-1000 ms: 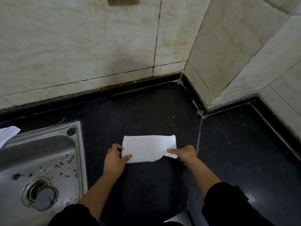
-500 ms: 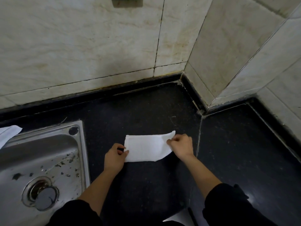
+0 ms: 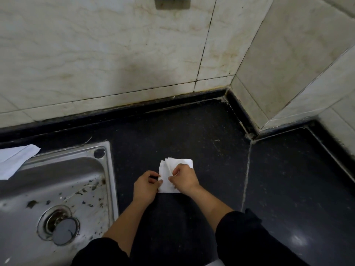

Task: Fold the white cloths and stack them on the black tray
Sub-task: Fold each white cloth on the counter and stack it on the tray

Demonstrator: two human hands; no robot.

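The white cloth (image 3: pixel 177 169) is lying on the black countertop (image 3: pixel 192 135), folded into a small, roughly square packet, and I am seeing several layered edges fanning out at its far left corner. It is sitting just to the right of the steel sink (image 3: pixel 107 169), well short of the wall.

My right hand (image 3: pixel 183 179) is lying on top of the packet, fingers curled down and pinching the upper layers near the packet's left side, with the knuckles covering much of the cloth's near half. My left hand (image 3: pixel 145 186) is touching the packet's left edge, thumb and fingertips closed on that edge near the lower corner, the rest of the hand resting on the counter. Both hands are nearly meeting over the cloth. Dark sleeves are covering both forearms at the bottom of the head view.

The sink basin is looking speckled with dark debris, and its round drain (image 3: pixel 59 225) is sitting in the near part of the bowl. A second white cloth (image 3: pixel 14 160) is lying at the far left, draped over the sink's back rim and cut off by the frame edge. Pale marbled wall tiles (image 3: pixel 115 54) are rising behind the counter and turning a corner at the right.
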